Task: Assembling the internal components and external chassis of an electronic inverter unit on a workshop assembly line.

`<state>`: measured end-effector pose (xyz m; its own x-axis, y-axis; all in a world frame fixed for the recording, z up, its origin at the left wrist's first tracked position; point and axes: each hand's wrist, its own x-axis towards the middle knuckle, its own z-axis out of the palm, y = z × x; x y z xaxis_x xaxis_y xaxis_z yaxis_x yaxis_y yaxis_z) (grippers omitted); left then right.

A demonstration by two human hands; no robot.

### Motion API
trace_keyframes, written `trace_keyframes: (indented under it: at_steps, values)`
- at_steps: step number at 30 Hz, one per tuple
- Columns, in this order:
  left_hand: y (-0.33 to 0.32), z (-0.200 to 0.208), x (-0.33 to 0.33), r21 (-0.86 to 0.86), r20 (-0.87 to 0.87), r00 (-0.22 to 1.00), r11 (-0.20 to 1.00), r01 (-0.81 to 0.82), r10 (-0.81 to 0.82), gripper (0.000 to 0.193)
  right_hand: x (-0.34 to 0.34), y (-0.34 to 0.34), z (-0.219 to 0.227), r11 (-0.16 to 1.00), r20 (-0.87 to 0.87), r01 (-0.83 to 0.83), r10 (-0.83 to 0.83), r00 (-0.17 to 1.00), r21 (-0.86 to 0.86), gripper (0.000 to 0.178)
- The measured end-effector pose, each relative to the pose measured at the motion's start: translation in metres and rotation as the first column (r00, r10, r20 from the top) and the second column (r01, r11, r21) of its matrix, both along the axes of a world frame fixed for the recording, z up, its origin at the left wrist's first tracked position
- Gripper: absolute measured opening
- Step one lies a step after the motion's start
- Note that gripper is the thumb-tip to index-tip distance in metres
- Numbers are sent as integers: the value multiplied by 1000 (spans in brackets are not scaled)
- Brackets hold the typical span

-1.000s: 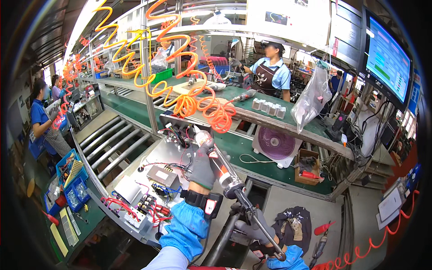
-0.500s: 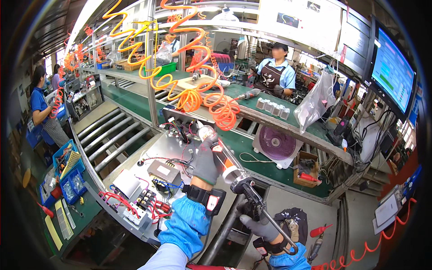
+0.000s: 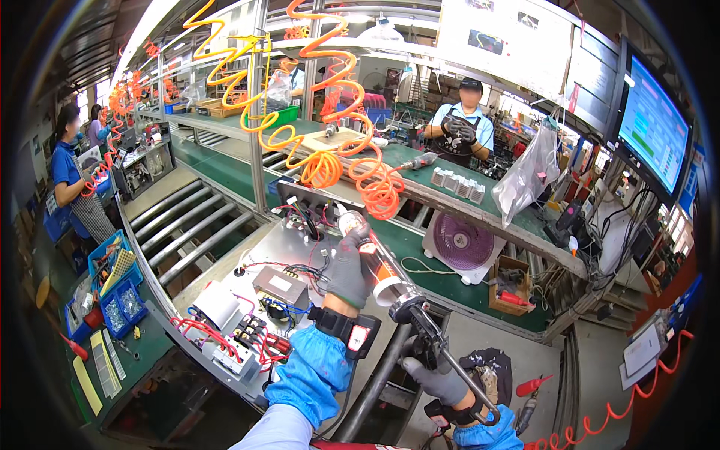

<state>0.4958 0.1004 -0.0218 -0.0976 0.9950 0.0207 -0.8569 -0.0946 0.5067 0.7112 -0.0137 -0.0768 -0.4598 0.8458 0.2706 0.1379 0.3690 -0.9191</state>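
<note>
- A long green-topped table [image 3: 442, 259] runs across the middle, its surface flat and matte, with bare steel rollers [image 3: 196, 225] lying in parallel rows to its left.
- A flat silver sheet-metal chassis panel [image 3: 262, 259] lies on the table in front of the person, carrying a grey boxy transformer [image 3: 279, 285], a white rectangular block [image 3: 216, 306] and bundles of thin red, blue and black wires [image 3: 251, 334].
- Springy orange coiled air hoses [image 3: 337, 161] hang in loops from the overhead rail above the table.
- A round white plastic fan with a purple grille [image 3: 459, 246] lies flat on the green top, well to the right of the panel.
- A blue plastic bin [image 3: 112, 281] at the left edge is split into compartments holding small metal parts, too small to tell apart.
- A slim cylindrical caulking gun with a metal frame and an orange-and-white cartridge [image 3: 386, 281] slants from lower right up toward the panel's far edge, its nozzle at the wiring.
- The left hand [image 3: 349, 266], in a grey knit glove with a blue sleeve cover, is closed around the cartridge near its front.
- The right hand [image 3: 439, 375], also grey-gloved, is clamped on the gun's black trigger grip.
</note>
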Motion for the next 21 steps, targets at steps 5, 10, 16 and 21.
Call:
trace_keyframes:
  at_steps: [5, 10, 16, 21]
  values:
    - [3, -4, 4, -19, -42, 999, 999, -31, 30, 27, 4, -6, -17, 998, 46, 44, -45, 998, 37, 25]
    - [-6, -4, 10, 21, 14, 996, 996, 82, -83, 24, 8, -18, -30, 995, 31, 95, -96, 995, 31, 28]
    - [-14, -4, 17, 1, 3, 996, 996, 91, -91, 23, 6, -31, -26, 990, 56, 122, -126, 990, 66, 31]
    - [-18, -7, 19, 10, 15, 994, 994, 105, -105, 22, 5, -42, -18, 989, 163, 142, -146, 976, 38, 32]
